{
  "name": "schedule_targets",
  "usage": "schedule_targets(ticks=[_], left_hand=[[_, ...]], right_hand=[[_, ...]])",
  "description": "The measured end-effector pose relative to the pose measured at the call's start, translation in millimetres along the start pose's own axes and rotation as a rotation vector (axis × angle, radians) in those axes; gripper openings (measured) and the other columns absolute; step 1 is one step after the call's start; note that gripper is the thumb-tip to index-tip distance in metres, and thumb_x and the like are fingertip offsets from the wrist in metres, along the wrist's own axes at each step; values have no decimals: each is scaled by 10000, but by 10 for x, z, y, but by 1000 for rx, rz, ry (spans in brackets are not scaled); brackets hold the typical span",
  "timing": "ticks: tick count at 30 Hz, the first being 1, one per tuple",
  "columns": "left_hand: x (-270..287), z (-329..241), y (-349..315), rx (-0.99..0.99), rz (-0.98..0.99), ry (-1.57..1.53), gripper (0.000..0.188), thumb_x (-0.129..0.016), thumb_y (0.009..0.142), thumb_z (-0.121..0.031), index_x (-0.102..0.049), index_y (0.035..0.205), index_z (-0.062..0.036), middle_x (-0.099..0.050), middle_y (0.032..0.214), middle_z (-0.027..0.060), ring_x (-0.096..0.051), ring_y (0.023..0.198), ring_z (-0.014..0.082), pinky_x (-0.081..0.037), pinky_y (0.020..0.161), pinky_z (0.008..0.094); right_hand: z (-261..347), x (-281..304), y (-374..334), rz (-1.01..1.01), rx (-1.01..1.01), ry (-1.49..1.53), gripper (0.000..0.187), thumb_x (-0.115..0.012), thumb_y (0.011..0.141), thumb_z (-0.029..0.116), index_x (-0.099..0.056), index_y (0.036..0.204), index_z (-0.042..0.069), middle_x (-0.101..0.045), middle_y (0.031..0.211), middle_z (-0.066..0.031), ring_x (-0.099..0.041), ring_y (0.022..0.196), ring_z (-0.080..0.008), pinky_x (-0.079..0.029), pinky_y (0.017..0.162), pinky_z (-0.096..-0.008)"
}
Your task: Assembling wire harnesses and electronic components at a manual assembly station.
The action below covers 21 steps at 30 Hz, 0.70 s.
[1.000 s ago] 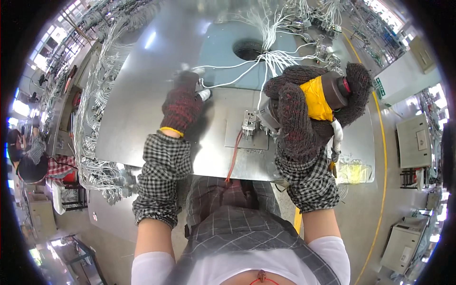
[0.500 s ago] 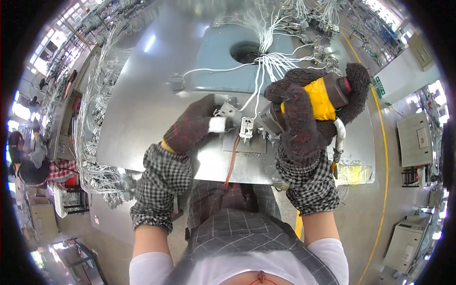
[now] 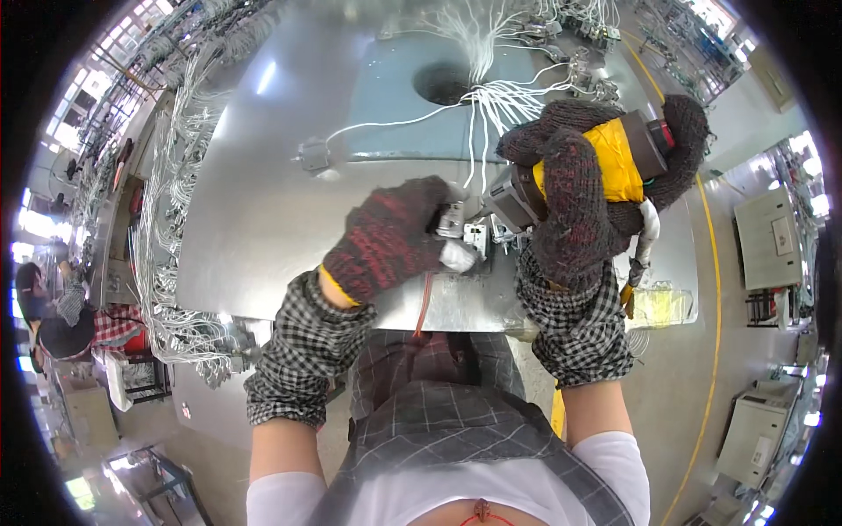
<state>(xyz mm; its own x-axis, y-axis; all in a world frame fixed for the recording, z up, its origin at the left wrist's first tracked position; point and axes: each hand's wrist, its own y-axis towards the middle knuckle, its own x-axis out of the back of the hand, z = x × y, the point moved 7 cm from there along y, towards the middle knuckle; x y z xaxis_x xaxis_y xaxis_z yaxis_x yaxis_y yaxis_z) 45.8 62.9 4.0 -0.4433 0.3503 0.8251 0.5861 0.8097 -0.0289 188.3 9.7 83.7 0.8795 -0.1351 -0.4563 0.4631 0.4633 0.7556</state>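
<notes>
My left hand [image 3: 390, 232], in a dark knitted glove with red flecks, closes its fingers round a small silver metal box [image 3: 452, 219]. One of its fingertips is covered in white. Next to that box, a pale metal fitting [image 3: 476, 237] sits on a small fixture near the table's front edge. My right hand [image 3: 574, 197], gloved alike, wraps round a dark power tool [image 3: 617, 158] bound with yellow tape. The tool's blocky front end points left, just above the fixture. White cables [image 3: 504, 103] run from the metal parts toward the back.
The steel table [image 3: 254, 202] has a blue-grey panel with a round hole [image 3: 443, 81] at the back. A single metal box [image 3: 313, 155] lies on the left on its cable. More cabled boxes [image 3: 601, 83] lie back right. Bundled cables [image 3: 167, 254] hang at the left edge. Another person [image 3: 70, 324] works far left.
My left hand has moved right, bringing the metal box against the fixture. The power tool in my right hand has shifted slightly up and right.
</notes>
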Motion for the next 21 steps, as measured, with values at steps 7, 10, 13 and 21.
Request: schedule_targets(ticks=[7,10,13,21], left_hand=[[-110,123,28,-71,-5,-107,628,-845,654,-339,-616,1189,-101,-687,1053,144,-679,981,320,-534,848,428],[203,132,-111,-415,-501,-105,606,-833,701,-326,-602,1219,-111,-649,1124,170,-628,1028,357,-497,919,432],[539,754,71,-233,-809,200,503,-747,818,-286,-581,1260,-114,-623,1175,166,-609,1056,345,-477,951,452],[188,1290,104,63,-488,-1094,379,-548,982,-118,-511,1354,-59,-616,1025,80,-585,874,161,-496,812,296]], right_hand=[[-96,-59,-68,66,8,-22,777,-692,861,-31,-252,1463,186,-623,1016,-153,-667,792,-225,-604,733,-414],[-97,-84,-125,103,4,-104,790,-698,852,-34,-251,1464,189,-618,1038,-147,-665,823,-225,-602,750,-416],[-78,-69,-146,138,14,-214,804,-704,844,-37,-250,1466,192,-612,1060,-141,-662,854,-225,-600,767,-418],[61,27,-146,209,-3,-443,840,-721,821,-46,-248,1471,199,-596,1120,-124,-655,935,-224,-594,812,-422]])
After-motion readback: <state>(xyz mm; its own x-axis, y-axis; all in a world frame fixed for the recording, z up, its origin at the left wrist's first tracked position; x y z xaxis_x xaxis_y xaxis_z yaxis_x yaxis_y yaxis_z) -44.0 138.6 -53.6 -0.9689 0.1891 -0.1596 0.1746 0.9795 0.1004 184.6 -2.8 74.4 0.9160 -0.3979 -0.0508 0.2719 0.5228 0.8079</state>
